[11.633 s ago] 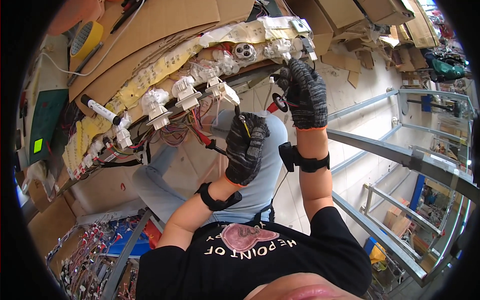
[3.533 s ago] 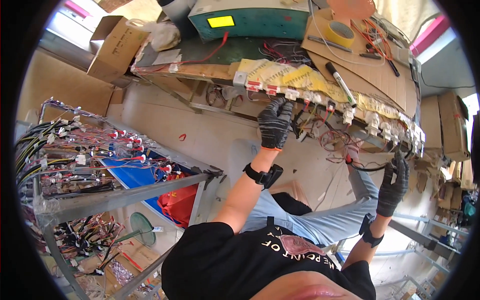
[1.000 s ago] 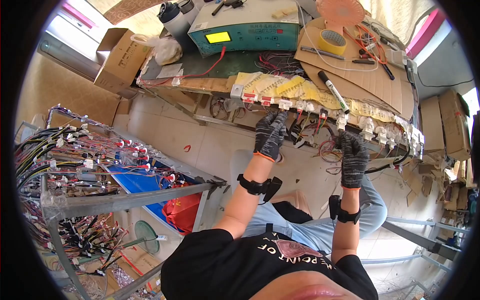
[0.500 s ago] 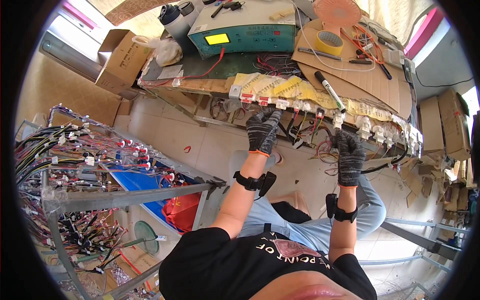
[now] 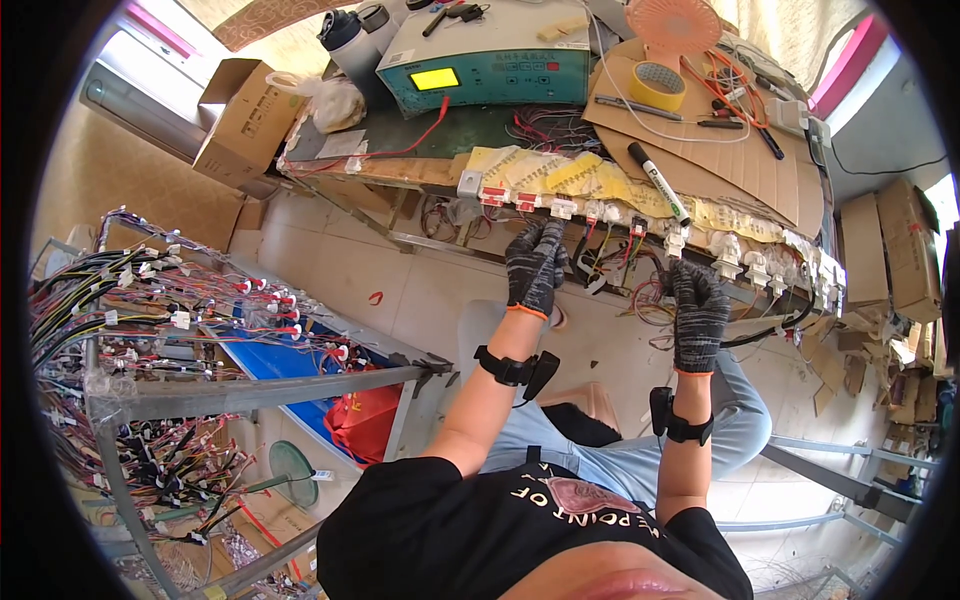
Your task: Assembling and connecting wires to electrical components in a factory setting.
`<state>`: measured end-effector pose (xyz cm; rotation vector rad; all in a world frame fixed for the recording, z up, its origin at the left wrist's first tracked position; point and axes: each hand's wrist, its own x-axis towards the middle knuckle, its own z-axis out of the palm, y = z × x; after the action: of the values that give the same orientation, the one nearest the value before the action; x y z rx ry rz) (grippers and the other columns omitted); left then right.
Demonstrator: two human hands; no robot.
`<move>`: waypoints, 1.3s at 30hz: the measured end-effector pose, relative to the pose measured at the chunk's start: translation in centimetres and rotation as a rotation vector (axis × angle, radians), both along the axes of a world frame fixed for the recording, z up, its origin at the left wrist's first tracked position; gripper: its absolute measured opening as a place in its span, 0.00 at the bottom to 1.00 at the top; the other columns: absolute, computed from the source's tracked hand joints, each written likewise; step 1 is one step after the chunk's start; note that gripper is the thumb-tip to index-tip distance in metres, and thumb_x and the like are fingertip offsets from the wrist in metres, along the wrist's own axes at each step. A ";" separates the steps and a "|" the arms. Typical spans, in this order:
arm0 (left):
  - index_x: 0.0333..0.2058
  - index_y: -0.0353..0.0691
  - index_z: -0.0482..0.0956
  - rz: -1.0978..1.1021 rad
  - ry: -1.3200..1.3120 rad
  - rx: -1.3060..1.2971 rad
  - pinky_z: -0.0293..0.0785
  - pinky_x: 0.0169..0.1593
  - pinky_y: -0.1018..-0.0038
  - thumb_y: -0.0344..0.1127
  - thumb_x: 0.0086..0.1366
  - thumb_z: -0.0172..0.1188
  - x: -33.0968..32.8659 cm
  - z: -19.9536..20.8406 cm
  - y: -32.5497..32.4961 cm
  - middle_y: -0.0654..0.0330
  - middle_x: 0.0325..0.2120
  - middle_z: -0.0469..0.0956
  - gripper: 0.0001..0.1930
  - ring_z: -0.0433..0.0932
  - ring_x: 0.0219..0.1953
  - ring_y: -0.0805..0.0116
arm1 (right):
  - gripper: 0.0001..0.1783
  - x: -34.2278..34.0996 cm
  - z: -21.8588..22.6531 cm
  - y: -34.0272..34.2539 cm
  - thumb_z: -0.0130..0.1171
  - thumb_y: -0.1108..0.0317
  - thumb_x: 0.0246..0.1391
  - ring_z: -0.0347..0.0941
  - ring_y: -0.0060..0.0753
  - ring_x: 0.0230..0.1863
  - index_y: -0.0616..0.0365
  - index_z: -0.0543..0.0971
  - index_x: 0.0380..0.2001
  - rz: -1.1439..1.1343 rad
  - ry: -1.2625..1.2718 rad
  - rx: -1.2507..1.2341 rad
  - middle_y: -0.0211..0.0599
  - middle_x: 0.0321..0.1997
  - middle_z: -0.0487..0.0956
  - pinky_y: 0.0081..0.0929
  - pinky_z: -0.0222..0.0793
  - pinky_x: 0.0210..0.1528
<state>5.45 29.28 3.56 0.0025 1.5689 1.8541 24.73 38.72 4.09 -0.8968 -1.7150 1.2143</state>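
Observation:
My left hand (image 5: 535, 265), in a dark grey knit glove, reaches up to the bench's front edge. Its fingers are bunched just beneath a white connector (image 5: 562, 208), and whatever they grip is hidden. My right hand (image 5: 699, 315), gloved alike, has its fingers curled close below another white connector (image 5: 676, 240). What it pinches cannot be made out. Between the hands, connectors with coloured wires (image 5: 637, 230) hang from the edge. Two red connectors (image 5: 493, 197) sit left of my left hand. A black-and-white marker (image 5: 660, 183) lies above my right hand, across the yellow-taped edge.
A teal tester (image 5: 485, 80) with a lit yellow screen stands behind. Cardboard (image 5: 740, 170) carries a yellow tape roll (image 5: 658, 86), pens and a pink fan (image 5: 675, 24). At left, a metal rack (image 5: 250, 393) stands beside many hanging wire harnesses (image 5: 110, 290). A carton (image 5: 240, 125) is left of the bench.
My left hand has shifted slightly right and down, its fingers more drawn together beneath the white connector. My right hand has hardly moved.

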 end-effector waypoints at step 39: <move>0.30 0.42 0.75 -0.001 0.062 -0.013 0.53 0.13 0.83 0.34 0.59 0.57 -0.2 -0.6 0.5 0.69 0.12 0.68 0.04 0.60 0.10 0.82 | 0.07 -0.1 0.3 -0.1 0.51 0.77 0.53 0.69 0.20 0.27 0.66 0.76 0.36 0.010 -0.011 -0.027 0.32 0.27 0.75 0.18 0.67 0.33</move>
<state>5.27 29.81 2.95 0.0558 1.6224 1.8594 24.62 38.63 4.38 -0.9129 -1.7172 1.2442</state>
